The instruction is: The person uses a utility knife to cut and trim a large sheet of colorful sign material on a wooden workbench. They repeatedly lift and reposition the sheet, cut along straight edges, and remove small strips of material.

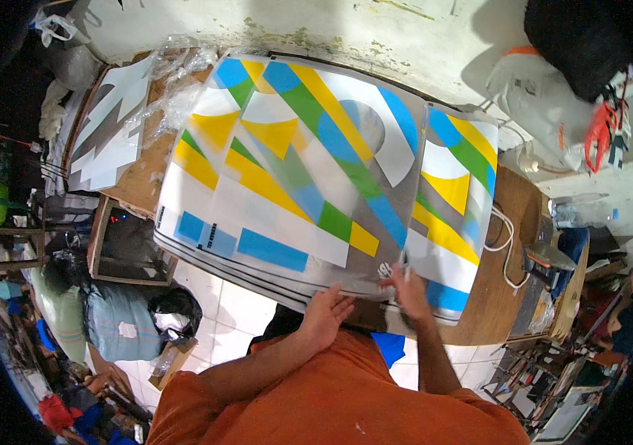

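Observation:
Clear plastic printed sheets (287, 215) with blue, yellow, green, white and grey shapes lie stacked and overlapping on the wooden table. At the front edge of the sheets, my left hand (326, 317) rests with its fingers stretched out. My right hand (411, 293), somewhat blurred, is closed at the near edge, right of my left hand. A thin dark thing shows above its fingertips, too small to name. Beneath that hand runs the seam between the middle sheet and the right-hand printed sheet (446, 245).
Grey-and-white cut sheets (109, 122) and crumpled clear plastic (179, 81) lie at the table's left end. To the right are a white cord (509, 245) and an iron (550, 256). A stained wall (316, 33) stands behind; bundles (120, 319) sit on the floor at left.

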